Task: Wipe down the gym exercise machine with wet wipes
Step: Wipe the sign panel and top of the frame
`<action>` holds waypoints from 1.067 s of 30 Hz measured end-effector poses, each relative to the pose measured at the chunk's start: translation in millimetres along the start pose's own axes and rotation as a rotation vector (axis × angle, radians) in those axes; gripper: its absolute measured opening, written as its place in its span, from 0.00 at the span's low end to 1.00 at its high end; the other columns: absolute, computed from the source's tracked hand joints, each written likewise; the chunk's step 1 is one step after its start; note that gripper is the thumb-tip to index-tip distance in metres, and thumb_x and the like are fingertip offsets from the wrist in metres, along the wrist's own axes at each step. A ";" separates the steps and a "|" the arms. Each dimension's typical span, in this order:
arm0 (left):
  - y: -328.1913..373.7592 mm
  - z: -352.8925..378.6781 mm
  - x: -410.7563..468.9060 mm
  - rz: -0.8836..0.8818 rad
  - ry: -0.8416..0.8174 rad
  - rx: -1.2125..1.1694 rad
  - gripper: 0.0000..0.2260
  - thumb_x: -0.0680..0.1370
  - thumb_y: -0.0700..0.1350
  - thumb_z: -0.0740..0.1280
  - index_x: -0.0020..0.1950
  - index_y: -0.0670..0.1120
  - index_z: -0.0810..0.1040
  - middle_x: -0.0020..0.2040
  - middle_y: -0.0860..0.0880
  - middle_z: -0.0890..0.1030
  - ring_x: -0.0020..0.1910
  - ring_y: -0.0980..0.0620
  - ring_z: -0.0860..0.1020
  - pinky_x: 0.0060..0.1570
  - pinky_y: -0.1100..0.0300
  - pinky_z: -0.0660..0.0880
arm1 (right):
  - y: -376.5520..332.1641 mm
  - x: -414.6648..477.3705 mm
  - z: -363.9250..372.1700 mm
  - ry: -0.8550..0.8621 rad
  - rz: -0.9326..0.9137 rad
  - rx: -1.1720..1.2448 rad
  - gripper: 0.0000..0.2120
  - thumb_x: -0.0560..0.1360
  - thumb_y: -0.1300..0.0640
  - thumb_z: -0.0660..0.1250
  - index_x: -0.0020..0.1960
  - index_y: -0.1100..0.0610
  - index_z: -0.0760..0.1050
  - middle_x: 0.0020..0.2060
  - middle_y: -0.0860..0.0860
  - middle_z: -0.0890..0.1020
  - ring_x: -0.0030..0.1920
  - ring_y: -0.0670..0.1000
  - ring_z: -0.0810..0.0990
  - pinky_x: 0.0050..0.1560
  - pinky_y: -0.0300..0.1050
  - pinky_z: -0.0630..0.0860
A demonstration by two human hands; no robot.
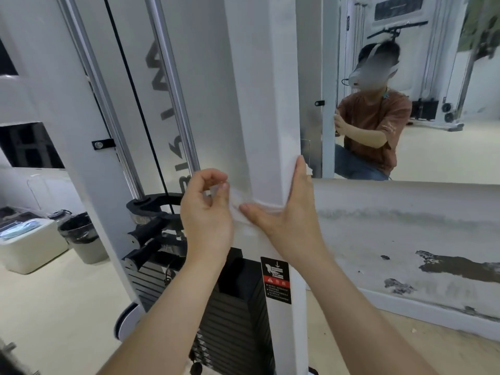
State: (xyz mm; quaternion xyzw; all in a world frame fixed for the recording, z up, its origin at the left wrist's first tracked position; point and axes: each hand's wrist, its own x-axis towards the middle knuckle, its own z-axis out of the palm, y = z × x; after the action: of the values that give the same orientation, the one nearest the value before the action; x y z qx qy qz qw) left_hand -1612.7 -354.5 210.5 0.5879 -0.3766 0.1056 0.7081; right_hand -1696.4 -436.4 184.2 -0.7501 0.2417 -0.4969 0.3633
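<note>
A white upright post (266, 104) of the gym machine stands in the middle of the head view. A white wet wipe (244, 209) is wrapped around the post at hand height. My right hand (289, 209) presses the wipe against the post, fingers straight along its right face and thumb across its front. My left hand (208, 209) is at the post's left side and pinches the wipe's loose end between thumb and fingertips. Below the hands a black warning sticker (276, 280) is stuck on the post.
A black weight stack (232, 315) sits behind the post, with chrome guide rods (173, 85) and a black cable above it. A wall mirror (405, 85) at the right reflects a crouching person. A bin (81, 236) and a white box (29, 244) stand on the floor at the left.
</note>
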 end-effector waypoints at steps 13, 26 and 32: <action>37.5 -2.0 -21.5 0.067 -0.414 -0.097 0.13 0.68 0.36 0.77 0.42 0.53 0.79 0.40 0.57 0.83 0.42 0.57 0.83 0.43 0.59 0.80 | -15.7 -48.8 -59.3 -0.432 0.024 0.414 0.20 0.75 0.51 0.72 0.65 0.51 0.71 0.51 0.48 0.84 0.54 0.49 0.82 0.52 0.44 0.79; -10.6 -4.1 -5.2 -0.026 0.069 -0.098 0.10 0.76 0.40 0.71 0.48 0.53 0.73 0.46 0.45 0.80 0.47 0.52 0.79 0.47 0.72 0.72 | 13.4 4.1 -91.9 -0.259 0.275 0.293 0.06 0.70 0.57 0.75 0.46 0.57 0.84 0.41 0.52 0.86 0.42 0.50 0.84 0.48 0.42 0.78; -28.4 28.2 4.4 -0.077 0.129 -0.086 0.11 0.77 0.40 0.70 0.45 0.55 0.71 0.47 0.48 0.80 0.48 0.55 0.79 0.44 0.74 0.71 | 8.3 9.2 -24.6 0.410 0.126 0.072 0.02 0.75 0.55 0.71 0.44 0.52 0.80 0.33 0.47 0.75 0.34 0.44 0.72 0.40 0.41 0.69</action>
State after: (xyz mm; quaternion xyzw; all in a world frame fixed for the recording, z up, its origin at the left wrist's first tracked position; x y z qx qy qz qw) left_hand -1604.3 -389.6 192.7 0.5630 -0.3114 0.0995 0.7591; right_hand -1715.5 -455.7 188.8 -0.6034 0.3390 -0.6235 0.3636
